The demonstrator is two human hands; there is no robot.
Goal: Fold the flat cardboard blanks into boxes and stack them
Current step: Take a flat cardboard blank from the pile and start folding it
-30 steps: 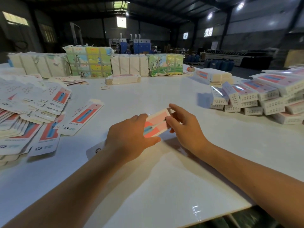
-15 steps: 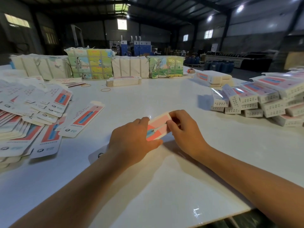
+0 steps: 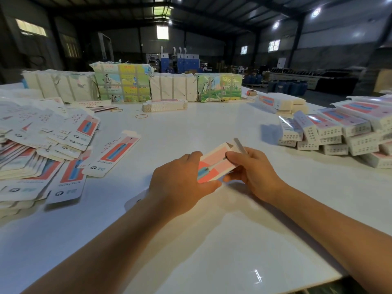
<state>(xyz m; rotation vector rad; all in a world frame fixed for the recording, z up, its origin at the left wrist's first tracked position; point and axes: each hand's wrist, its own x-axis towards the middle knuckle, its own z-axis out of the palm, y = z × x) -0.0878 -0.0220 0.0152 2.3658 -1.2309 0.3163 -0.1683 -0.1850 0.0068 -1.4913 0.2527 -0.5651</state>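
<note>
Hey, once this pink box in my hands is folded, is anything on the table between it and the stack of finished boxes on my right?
Nothing visible. The half-folded pink and white cardboard box, held by the left hand and right hand, has only bare white table between it and the stack of folded white boxes.

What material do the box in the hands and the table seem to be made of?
The box: thin printed cardboard, seemingly with a slight sheen; its open end flap looks sheet-thin. The table: a hard, smooth white top, perhaps laminate or coated board; it mirrors the ceiling lights glossily.
</note>
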